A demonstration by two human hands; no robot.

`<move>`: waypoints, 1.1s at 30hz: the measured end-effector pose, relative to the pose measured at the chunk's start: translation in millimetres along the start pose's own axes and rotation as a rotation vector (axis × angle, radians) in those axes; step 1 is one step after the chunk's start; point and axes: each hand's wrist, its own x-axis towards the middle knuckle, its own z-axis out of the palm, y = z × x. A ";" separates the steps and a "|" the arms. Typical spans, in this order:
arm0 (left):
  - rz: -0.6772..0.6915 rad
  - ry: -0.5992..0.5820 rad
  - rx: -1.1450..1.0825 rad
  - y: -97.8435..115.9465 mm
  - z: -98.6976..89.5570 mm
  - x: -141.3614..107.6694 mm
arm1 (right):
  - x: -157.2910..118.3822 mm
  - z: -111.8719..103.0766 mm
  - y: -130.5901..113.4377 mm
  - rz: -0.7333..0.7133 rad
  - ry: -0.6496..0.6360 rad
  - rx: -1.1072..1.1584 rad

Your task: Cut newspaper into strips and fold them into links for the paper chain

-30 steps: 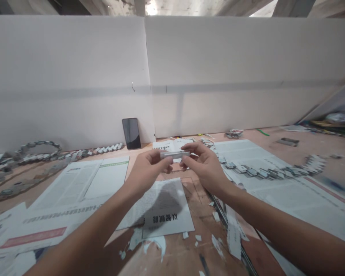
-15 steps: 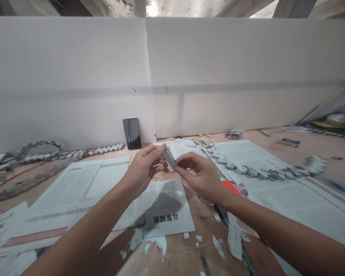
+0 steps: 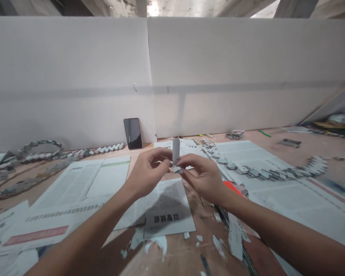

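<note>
White panels (image 3: 218, 76) wall off the far edge of my reddish-brown worktable (image 3: 178, 257). Newspaper sheets (image 3: 83, 184) cover much of it, and folded paper chains (image 3: 270, 170) trail across both sides. A dark phone (image 3: 132, 133) leans against the panels. My left hand (image 3: 146, 174) and right hand (image 3: 202, 174) pinch 1 upright folded paper strip (image 3: 176, 151) between fingertips, above the table's middle.

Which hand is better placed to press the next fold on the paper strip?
Probably the right hand: its fingertips pinch the upright paper strip at its base. The left hand only steadies it.
</note>
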 end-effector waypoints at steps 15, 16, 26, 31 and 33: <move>0.009 0.102 -0.047 -2.3 0.4 -1.7 | 3.1 -5.4 -4.2 -0.206 0.107 -0.132; 0.089 0.115 0.001 -3.3 0.8 -2.4 | 3.5 -6.1 -4.9 -0.210 0.118 -0.126; 0.510 0.118 0.347 -8.4 -1.7 -5.0 | 5.1 -8.2 -8.4 -0.211 0.155 -0.104; 0.605 0.132 0.404 -8.6 -2.2 -5.1 | 3.2 -8.7 -7.4 -0.207 0.149 -0.101; 0.641 0.139 0.436 -8.3 -2.9 -5.4 | 2.3 -9.2 -7.0 -0.173 0.143 -0.084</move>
